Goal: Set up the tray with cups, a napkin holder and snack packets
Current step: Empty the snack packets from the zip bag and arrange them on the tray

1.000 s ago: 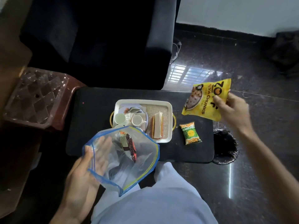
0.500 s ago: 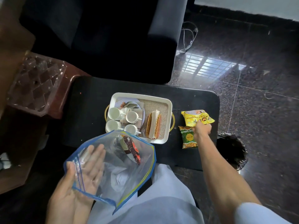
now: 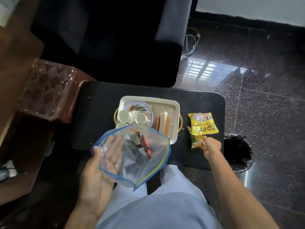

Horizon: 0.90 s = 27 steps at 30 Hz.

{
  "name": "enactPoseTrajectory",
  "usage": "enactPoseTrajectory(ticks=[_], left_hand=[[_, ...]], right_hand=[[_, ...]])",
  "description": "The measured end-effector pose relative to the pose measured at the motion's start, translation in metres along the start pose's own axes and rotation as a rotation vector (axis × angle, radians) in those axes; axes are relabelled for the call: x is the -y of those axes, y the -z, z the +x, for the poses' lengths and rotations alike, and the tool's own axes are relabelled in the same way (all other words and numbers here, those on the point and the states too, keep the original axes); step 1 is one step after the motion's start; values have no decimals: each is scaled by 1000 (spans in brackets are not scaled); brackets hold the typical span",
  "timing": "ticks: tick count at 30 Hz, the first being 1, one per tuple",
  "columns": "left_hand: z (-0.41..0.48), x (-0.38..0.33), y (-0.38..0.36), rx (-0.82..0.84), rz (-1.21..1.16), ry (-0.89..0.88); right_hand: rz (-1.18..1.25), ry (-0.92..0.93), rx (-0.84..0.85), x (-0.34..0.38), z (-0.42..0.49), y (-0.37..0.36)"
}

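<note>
Left hand (image 3: 105,160) pinched the clear blue-rimmed plastic bag (image 3: 145,164), whose red snack packet (image 3: 144,143) could spill if tilted; right hand (image 3: 211,147) touched the green snack packet (image 3: 194,140), grip unclear.

1 head-worn camera looks steeply down, near the tray (image 3: 148,98).

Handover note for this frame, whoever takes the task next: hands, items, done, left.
Left hand holds the zip bag open. Right hand has fingertips at the green packet; grip unclear.
Cups and napkin holder are in the tray. Yellow packet overlaps the green one on the table, right of the tray. Red packet is in the bag.
Done: cups, holder. Left: packets into tray.
</note>
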<state>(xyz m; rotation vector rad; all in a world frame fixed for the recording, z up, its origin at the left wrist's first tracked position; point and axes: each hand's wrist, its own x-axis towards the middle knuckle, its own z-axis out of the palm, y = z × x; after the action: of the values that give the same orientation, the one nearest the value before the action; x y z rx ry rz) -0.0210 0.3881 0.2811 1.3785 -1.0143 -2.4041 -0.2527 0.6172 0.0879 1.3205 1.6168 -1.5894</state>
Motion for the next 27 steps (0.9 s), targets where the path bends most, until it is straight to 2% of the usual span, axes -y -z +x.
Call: enactPoseTrajectory(ticks=[1, 3, 6, 9, 11, 12, 13, 15, 17, 18, 24, 27], left_hand=[[-2, -7, -1, 8, 76, -32], [-6, -18, 0, 2, 113, -50], [-8, -34, 0, 4, 132, -20], [-9, -45, 2, -3, 183, 17], [-12, -53, 5, -38, 230, 41], [-13, -56, 7, -48, 245, 58], [-13, -58, 11, -52, 257, 67], [-16, -63, 18, -29, 309, 75], [-16, -67, 27, -29, 353, 87], [-15, -70, 31, -25, 359, 90], [-12, -84, 53, 33, 318, 105], [-9, -85, 62, 25, 338, 75]], right_hand=[[-15, 56, 13, 1, -17, 3], [-44, 288, 104, 6, -60, 6], [-114, 746, 429, 12, -155, 5], [-530, 1096, 799, 3, -240, -11], [-988, 1266, 1017, -11, -263, -39], [-1265, 1372, 1074, -21, -264, -57], [-1535, 1486, 1090, -32, -261, -75], [-1944, 1764, 1003, -56, -248, -106], [-2264, 2045, 844, -77, -237, -128], [-2372, 2125, 780, -86, -233, -135], [-2567, 2224, 678, -120, -228, -161], [-2598, 2128, 724, -125, -242, -165]])
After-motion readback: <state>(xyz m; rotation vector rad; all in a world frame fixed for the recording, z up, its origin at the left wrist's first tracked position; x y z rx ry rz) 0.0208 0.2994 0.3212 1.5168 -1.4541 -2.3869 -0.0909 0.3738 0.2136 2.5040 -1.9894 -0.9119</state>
